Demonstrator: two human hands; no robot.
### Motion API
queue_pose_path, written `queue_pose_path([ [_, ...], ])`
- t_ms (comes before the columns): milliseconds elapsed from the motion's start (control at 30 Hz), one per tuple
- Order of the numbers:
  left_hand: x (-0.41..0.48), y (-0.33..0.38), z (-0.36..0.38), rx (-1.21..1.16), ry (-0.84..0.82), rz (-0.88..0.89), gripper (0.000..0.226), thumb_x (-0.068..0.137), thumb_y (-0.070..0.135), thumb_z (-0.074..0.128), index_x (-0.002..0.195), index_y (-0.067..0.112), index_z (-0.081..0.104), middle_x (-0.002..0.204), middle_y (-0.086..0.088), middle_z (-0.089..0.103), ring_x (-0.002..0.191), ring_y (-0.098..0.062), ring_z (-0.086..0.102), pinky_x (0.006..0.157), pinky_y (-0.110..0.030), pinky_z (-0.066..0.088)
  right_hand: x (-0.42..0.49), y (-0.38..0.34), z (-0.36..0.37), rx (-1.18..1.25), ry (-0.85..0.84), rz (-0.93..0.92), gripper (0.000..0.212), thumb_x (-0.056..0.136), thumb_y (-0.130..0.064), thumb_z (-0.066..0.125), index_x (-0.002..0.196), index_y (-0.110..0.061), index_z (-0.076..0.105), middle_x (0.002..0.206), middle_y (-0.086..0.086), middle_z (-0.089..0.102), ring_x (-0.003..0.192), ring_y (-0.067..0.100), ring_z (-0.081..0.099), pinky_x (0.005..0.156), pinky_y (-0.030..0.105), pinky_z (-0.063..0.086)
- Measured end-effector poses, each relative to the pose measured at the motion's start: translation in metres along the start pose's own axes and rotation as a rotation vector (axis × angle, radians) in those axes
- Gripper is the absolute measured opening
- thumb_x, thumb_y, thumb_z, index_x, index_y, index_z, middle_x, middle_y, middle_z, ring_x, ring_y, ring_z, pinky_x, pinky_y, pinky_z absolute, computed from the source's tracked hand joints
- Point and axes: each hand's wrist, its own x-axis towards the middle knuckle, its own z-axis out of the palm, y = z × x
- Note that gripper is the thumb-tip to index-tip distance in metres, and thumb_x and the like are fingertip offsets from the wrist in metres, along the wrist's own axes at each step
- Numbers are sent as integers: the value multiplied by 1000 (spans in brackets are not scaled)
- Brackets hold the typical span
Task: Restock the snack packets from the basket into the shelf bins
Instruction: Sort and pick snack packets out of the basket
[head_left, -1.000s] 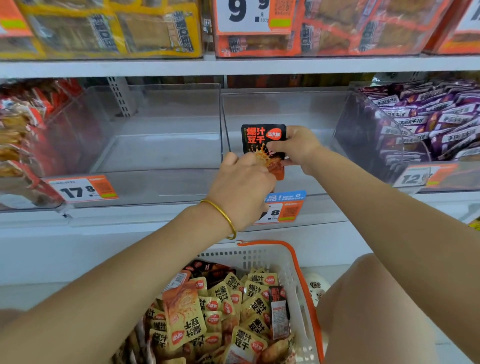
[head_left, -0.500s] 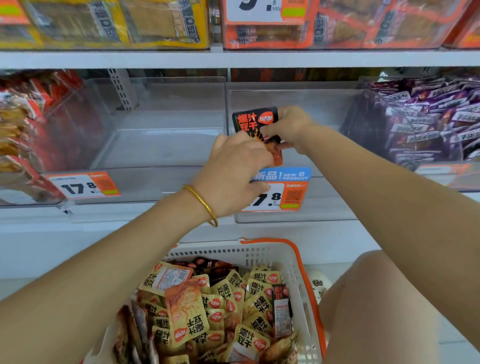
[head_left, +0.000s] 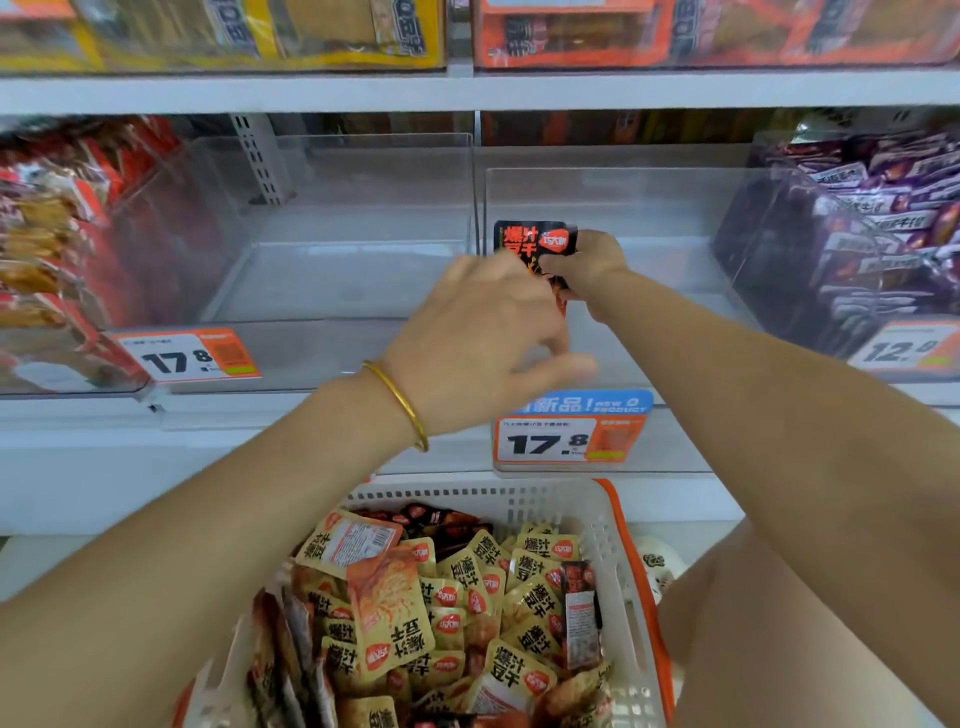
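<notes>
Head view: the right hand (head_left: 587, 265) pinches a black snack packet (head_left: 535, 241) by its right edge. The packet stands upright near 1 o'clock, in front of a see-through bin (head_left: 649, 208). The left hand (head_left: 483, 332) is in the middle, right in front of the packet's bottom half. Its fingers are bent and its thumb sticks out. I cannot tell if it holds the packet or only touches it. A gold bracelet (head_left: 400, 402) sits on the left wrist. At 6 o'clock is a white basket (head_left: 618, 545) holding many yellow packets (head_left: 395, 618). Purple packets (head_left: 872, 218) fill a bin at 2 o'clock. Red packets (head_left: 57, 244) sit at 9 o'clock.
</notes>
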Motion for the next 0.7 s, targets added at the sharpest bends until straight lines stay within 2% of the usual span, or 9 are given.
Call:
queue_pose_path([
  [67, 6, -9, 0, 154, 154, -157, 31, 85, 40, 51, 85, 13, 65, 90, -7, 59, 88, -30, 50, 73, -40, 37, 8, 0, 3, -53, 9, -22, 28, 81, -12, 71, 108, -8, 63, 105, 12, 67, 97, 28, 64, 90, 43, 53],
  [100, 9, -10, 1, 172, 174, -278, 25, 84, 33, 55, 92, 10, 61, 91, -10, 55, 86, -31, 49, 69, -41, 40, 10, -1, 4, -106, 20, -34, 32, 79, -13, 72, 110, -8, 62, 107, 12, 67, 99, 28, 64, 90, 40, 52],
  [167, 13, -8, 2, 93, 90, -498, 25, 88, 27, 53, 106, 11, 49, 87, -6, 48, 78, -27, 45, 64, -39, 40, 16, -1, 7, -204, 66, -51, 37, 80, -14, 70, 114, -7, 58, 106, 8, 65, 100, 25, 62, 84, 31, 51],
  [233, 19, -6, 6, 106, 23, -610, 25, 92, 25, 46, 114, 14, 40, 79, -2, 48, 70, -28, 43, 60, -34, 35, 23, -1, 9, -235, 109, -67, 34, 81, -14, 69, 111, -6, 55, 98, 7, 60, 101, 24, 60, 73, 28, 44],
  [333, 23, -6, 12, 119, 56, -672, 26, 94, 21, 43, 118, 12, 37, 80, -5, 54, 70, -32, 47, 61, -34, 32, 30, -2, 13, -244, 143, -64, 30, 83, -14, 68, 102, -8, 45, 105, 11, 61, 106, 26, 58, 70, 26, 38],
  [433, 23, -6, 17, 70, 111, -709, 25, 95, 17, 40, 119, 10, 37, 87, -9, 62, 70, -32, 48, 62, -35, 33, 34, -5, 15, -285, 149, -63, 33, 85, -17, 67, 107, -9, 44, 116, 13, 60, 108, 28, 57, 72, 29, 39],
  [567, 28, -5, 18, 30, 116, -734, 24, 95, 15, 40, 118, 9, 36, 90, -11, 63, 68, -30, 42, 63, -34, 32, 40, -2, 16, -399, 72, -54, 36, 89, -18, 62, 116, -9, 39, 109, 12, 57, 99, 29, 55, 73, 32, 40],
  [700, 31, -8, 14, 9, 57, -713, 24, 95, 16, 39, 118, 9, 35, 87, -9, 59, 70, -32, 44, 63, -35, 32, 47, -6, 18, -378, 95, -95, 43, 88, -13, 64, 123, -8, 40, 118, 14, 59, 109, 31, 56, 80, 33, 43],
])
